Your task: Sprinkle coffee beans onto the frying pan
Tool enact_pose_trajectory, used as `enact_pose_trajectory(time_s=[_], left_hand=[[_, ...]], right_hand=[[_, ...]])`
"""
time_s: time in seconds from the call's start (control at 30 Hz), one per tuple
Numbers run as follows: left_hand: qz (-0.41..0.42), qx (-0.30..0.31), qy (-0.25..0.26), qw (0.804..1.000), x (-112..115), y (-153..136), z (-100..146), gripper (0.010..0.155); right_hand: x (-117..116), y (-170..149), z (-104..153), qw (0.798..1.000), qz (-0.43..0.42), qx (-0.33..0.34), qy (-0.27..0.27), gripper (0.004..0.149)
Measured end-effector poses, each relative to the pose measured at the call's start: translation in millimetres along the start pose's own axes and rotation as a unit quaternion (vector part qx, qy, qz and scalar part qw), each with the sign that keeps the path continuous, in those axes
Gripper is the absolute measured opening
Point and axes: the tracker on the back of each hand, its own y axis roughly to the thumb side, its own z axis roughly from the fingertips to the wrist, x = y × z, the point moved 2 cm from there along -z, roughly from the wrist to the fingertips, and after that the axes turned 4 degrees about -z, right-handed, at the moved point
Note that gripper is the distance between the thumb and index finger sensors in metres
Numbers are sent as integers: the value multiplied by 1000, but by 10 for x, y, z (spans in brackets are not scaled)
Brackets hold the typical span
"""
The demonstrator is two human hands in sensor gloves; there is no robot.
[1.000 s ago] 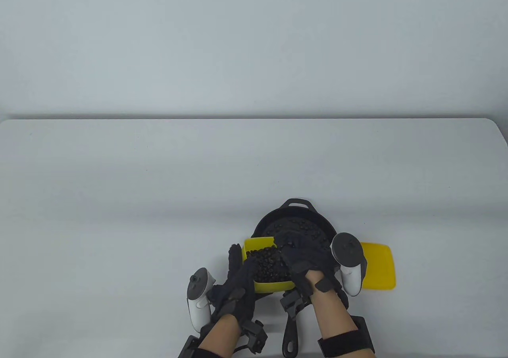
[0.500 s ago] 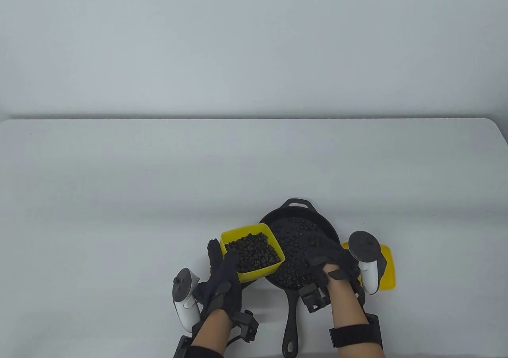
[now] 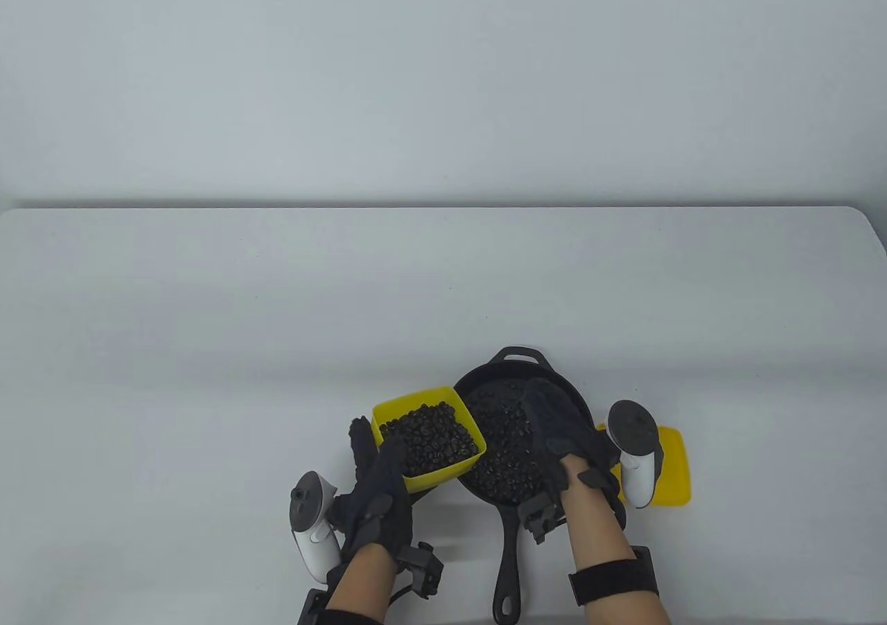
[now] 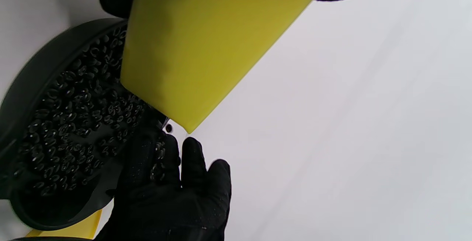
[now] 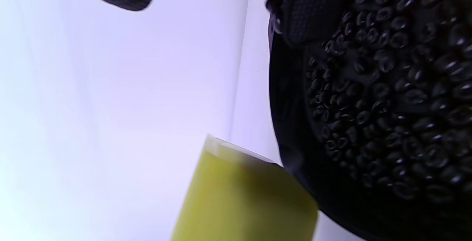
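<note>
The coffee beans (image 3: 509,445) now cover most of the frying pan (image 3: 485,382), which lies under my right hand (image 3: 565,438). This hand has moved from the container to above the pan, fingers spread and holding nothing. My left hand (image 3: 378,486) grips the yellow container (image 3: 426,438) and has pulled it away to the left of the pan. I judge the sprinkling nearly finished. The yellow lid (image 3: 675,465) stays right of my right hand.
</note>
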Motion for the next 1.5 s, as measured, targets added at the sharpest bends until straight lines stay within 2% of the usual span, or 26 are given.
enact_pose_trajectory(time_s=[0.13,0.23,0.37,0.47,0.53,0.57,0.63,0.73,0.8,0.87,1.03,1.13,1.23,1.33,1.5], left_hand=[[-1,3,1,1000,-5,-2,0,84],[-3,0,0,1000,5,-13,-3,84],[-10,-5,-7,1000,25,-27,-13,84],[-15,-11,-16,1000,50,-42,-25,84],[-19,-15,-27,999,90,-54,-28,84],[-20,-16,-31,999,108,-58,-29,84],[-28,-19,-50,998,184,-64,-26,84],[-42,-16,-71,996,284,-60,-14,84],[-54,-12,-82,995,352,-54,-8,84],[-92,-14,-90,992,392,-63,-10,84],[-88,-14,-96,991,482,-73,1,83],[-102,-2,-104,989,508,-30,0,84],[-107,-12,-108,988,507,-51,-5,84],[-101,-18,-108,989,479,-76,-18,84],[-72,-36,-114,990,444,-127,-52,82]], right_hand=[[76,-42,21,1000,-17,-1,10,83],[126,-45,58,999,44,-14,-14,87],[79,123,104,988,151,-9,3,90],[-14,365,177,976,202,69,-40,79],[-174,525,235,965,206,156,-38,71],[-209,547,245,965,201,164,-32,68],[-397,626,267,967,173,189,18,61],[-589,624,257,967,178,166,69,58],[-706,558,223,957,236,94,140,69],[-779,498,207,931,296,52,204,83],[-885,378,177,915,341,18,217,87],[-926,397,167,928,311,23,204,79],[-984,374,158,935,290,23,202,63],[-948,335,166,952,261,28,155,44],[-798,306,188,983,161,26,87,39]])
